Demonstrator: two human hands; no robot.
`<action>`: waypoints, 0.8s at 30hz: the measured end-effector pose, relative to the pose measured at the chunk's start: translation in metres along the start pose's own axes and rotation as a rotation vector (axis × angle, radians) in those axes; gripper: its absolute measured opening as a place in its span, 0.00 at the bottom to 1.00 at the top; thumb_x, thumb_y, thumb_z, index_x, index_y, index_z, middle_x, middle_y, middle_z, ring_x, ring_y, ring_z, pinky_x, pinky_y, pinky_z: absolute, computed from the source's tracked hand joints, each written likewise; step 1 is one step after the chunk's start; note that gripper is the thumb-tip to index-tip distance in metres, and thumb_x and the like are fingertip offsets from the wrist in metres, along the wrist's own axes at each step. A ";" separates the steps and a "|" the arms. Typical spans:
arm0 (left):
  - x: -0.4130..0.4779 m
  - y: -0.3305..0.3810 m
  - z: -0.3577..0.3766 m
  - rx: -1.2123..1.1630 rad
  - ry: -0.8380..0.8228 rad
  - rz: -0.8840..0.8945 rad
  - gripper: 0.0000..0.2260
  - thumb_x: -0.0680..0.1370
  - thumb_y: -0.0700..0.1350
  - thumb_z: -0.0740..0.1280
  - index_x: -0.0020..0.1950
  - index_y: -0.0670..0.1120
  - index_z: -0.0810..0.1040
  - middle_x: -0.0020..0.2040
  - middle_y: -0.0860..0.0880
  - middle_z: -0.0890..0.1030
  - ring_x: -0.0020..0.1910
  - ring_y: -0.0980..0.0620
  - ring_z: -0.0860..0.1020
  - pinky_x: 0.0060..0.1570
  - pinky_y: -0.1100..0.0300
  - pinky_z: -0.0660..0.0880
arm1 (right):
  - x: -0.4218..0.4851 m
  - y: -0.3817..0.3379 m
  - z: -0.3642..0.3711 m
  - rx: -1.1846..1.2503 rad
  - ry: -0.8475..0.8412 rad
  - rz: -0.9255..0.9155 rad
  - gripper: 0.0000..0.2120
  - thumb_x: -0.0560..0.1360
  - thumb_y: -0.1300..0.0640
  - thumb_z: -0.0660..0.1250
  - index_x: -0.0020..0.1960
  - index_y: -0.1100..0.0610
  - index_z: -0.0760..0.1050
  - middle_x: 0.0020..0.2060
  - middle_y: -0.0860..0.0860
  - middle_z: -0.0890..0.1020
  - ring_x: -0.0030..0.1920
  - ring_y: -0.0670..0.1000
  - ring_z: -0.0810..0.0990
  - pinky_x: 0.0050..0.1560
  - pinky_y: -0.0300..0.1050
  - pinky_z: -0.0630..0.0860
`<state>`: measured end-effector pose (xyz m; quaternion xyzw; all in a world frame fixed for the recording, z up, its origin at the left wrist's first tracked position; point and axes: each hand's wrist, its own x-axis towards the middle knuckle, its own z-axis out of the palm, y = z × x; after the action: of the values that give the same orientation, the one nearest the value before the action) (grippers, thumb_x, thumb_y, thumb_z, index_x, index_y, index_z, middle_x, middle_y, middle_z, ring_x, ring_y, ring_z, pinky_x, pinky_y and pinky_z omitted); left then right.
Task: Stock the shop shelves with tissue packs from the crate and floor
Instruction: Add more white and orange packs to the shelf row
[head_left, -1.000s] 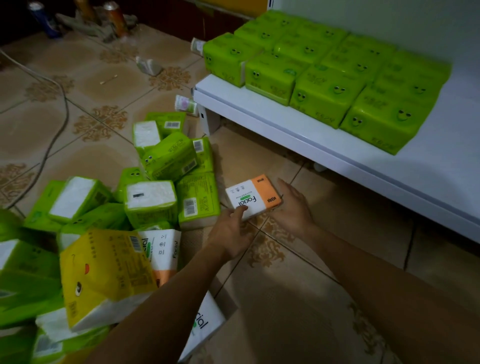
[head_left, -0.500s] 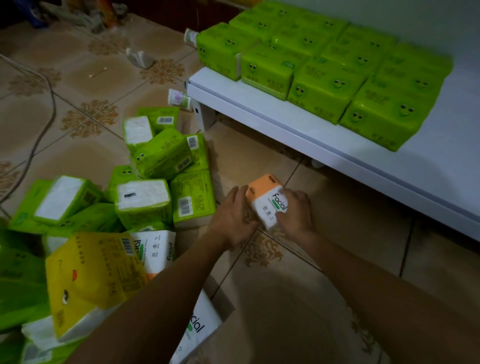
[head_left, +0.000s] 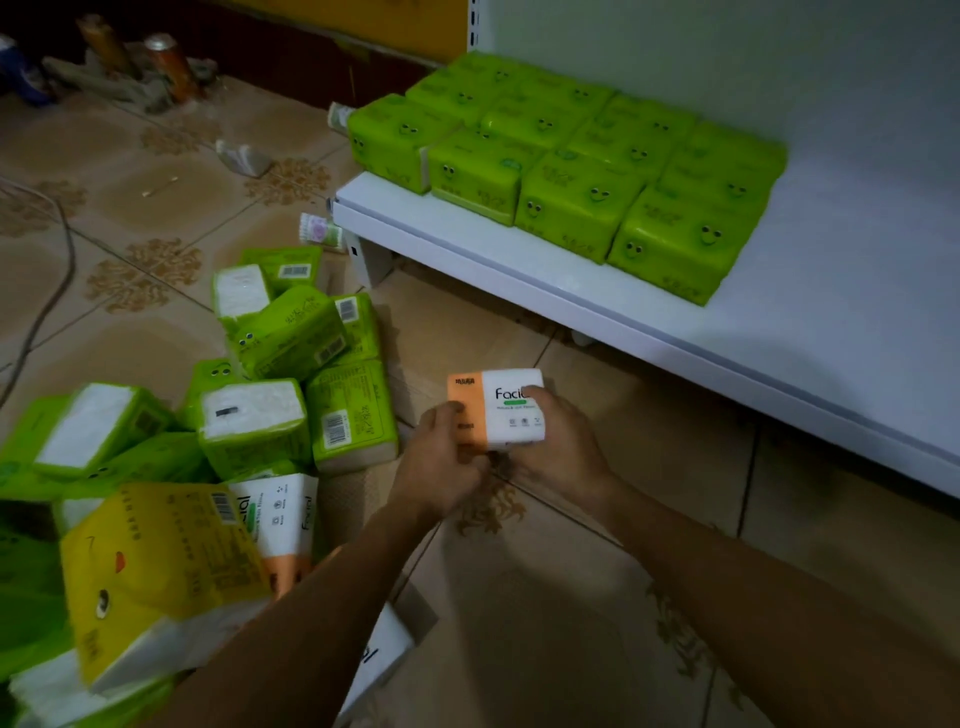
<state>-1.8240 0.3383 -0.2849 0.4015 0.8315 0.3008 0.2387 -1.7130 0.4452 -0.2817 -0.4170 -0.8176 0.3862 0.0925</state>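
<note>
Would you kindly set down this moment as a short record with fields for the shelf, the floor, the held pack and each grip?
shelf: white, low, front strip bare
green packs: in rows on the shelf
floor: patterned tiles
pack: orange and white, held low before the shelf, not on it
left grip: holds the pack's orange end
right grip: holds its white end
pile: loose packs, mostly green, on the floor left of the pack
yellow pack: at the pile's near end
</note>
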 end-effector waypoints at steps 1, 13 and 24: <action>-0.001 0.007 -0.006 0.010 0.059 0.055 0.27 0.73 0.42 0.69 0.70 0.42 0.64 0.67 0.42 0.69 0.64 0.45 0.70 0.59 0.59 0.66 | -0.002 -0.006 -0.010 -0.015 0.019 -0.037 0.33 0.69 0.63 0.72 0.70 0.55 0.64 0.61 0.54 0.74 0.61 0.51 0.74 0.53 0.34 0.72; -0.006 0.186 -0.064 -0.020 0.156 0.436 0.30 0.68 0.49 0.64 0.70 0.46 0.66 0.65 0.47 0.71 0.59 0.49 0.74 0.49 0.66 0.68 | -0.037 -0.052 -0.220 -0.097 0.396 -0.281 0.28 0.70 0.59 0.74 0.68 0.60 0.71 0.65 0.58 0.75 0.64 0.55 0.74 0.62 0.39 0.65; -0.010 0.378 0.100 -0.106 -0.084 0.601 0.23 0.73 0.44 0.68 0.68 0.50 0.69 0.63 0.48 0.74 0.56 0.51 0.76 0.55 0.59 0.71 | -0.128 0.114 -0.430 0.001 0.742 0.048 0.26 0.70 0.61 0.73 0.67 0.59 0.72 0.61 0.55 0.78 0.58 0.52 0.78 0.59 0.38 0.71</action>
<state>-1.5567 0.5487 -0.0923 0.6286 0.6481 0.3838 0.1939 -1.3590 0.6274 -0.0464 -0.5474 -0.7183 0.2115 0.3736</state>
